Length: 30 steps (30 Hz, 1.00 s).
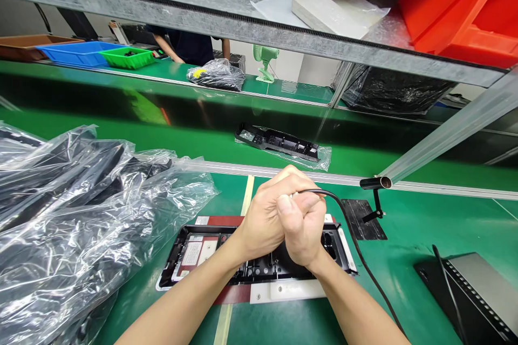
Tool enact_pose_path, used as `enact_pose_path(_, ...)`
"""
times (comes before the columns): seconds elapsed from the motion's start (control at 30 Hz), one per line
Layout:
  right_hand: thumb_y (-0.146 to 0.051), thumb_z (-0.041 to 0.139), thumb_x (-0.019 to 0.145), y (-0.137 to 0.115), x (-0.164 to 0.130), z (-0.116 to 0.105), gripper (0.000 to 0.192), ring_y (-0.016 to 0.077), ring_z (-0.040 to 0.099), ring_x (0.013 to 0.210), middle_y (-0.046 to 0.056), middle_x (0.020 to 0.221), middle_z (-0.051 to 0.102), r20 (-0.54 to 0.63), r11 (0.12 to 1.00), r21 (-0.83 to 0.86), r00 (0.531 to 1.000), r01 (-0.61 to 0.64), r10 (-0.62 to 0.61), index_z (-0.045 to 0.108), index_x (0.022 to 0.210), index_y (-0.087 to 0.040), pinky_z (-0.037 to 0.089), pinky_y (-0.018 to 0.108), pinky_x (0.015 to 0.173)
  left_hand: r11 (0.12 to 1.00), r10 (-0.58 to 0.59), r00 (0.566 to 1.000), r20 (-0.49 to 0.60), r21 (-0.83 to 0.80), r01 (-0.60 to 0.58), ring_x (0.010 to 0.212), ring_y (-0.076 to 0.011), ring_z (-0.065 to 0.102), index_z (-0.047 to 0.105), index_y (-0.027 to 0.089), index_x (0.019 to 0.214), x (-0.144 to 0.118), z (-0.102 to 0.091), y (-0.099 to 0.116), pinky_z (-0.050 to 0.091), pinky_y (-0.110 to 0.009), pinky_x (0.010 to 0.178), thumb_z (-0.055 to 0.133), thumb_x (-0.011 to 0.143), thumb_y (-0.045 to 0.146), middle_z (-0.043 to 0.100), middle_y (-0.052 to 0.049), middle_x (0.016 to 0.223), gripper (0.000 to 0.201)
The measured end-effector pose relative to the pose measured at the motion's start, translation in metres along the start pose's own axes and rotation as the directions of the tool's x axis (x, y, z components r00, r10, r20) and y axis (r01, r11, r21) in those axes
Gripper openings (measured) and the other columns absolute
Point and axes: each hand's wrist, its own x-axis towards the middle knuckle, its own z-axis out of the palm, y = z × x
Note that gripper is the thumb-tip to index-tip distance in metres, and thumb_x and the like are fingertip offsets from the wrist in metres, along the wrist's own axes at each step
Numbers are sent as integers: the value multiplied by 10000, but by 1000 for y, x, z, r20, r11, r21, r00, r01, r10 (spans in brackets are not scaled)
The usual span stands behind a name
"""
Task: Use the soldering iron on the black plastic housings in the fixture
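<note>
Right hand (304,226), left hand (265,215) clasped on corded tool (348,215), tip hidden; black housing (259,267) beneath.

A black cable (348,221) ran out of the clasped hands and curved down across the green mat toward the lower right. Beneath it a long black plastic housing (210,259), open side up with ribbed compartments showing, lay flat in a red-and-white fixture (283,291).

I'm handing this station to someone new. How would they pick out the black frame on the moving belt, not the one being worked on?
Look beyond the near green worktable to the conveyor belt running behind the silver rail. The black plastic frame lies there alone on a clear plastic bag. Unlike the frame under the clasped left hand and right hand, nobody touches it.
</note>
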Motion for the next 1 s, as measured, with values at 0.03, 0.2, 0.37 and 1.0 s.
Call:
enact_pose_path(0.03, -338, 594, 844, 0, 0, 0, 484, 86, 231, 506, -62, 547, 222, 0, 1000, 4, 1000, 0, 0, 219, 553, -241, 220, 265, 467, 1000, 1, 1000, -1, 2, -1, 897, -205, 621, 737, 169, 950, 0, 0, 0, 520, -340, 796, 564, 999, 347, 680, -90, 950, 253)
enact_pose_path(0.2, -322, 592, 838, -2, 1, 0, 481, 83, 227, 493, -68, 525, 221, 3, 1000, 17, 1000, -5, 5, 217, 546, -244, 214, 263, 459, 1000, 4, 1000, -2, 5, -4, 893, -208, 622, 735, 169, 944, 1, 1, 1, 521, -343, 790, 565, 997, 368, 681, -92, 944, 268)
enact_pose_path(0.37, -284, 583, 843, -1, 1, 1, 482, 78, 205, 495, -68, 534, 211, 12, 1000, 31, 1000, 6, -6, 204, 549, -239, 215, 263, 460, 1000, 14, 1000, -2, 0, -14, 893, -209, 621, 737, 163, 949, 0, 0, 0, 517, -343, 788, 570, 997, 361, 678, -94, 945, 264)
enact_pose_path(1.0, -261, 593, 851, 1, -1, 0, 455, 83, 267, 507, -62, 551, 261, 10, 999, 40, 999, 35, -35, 252, 552, -226, 254, 265, 488, 997, 61, 998, -16, 43, -61, 876, -182, 625, 701, 149, 905, -1, 1, 0, 503, -316, 776, 590, 987, 260, 677, -75, 919, 177)
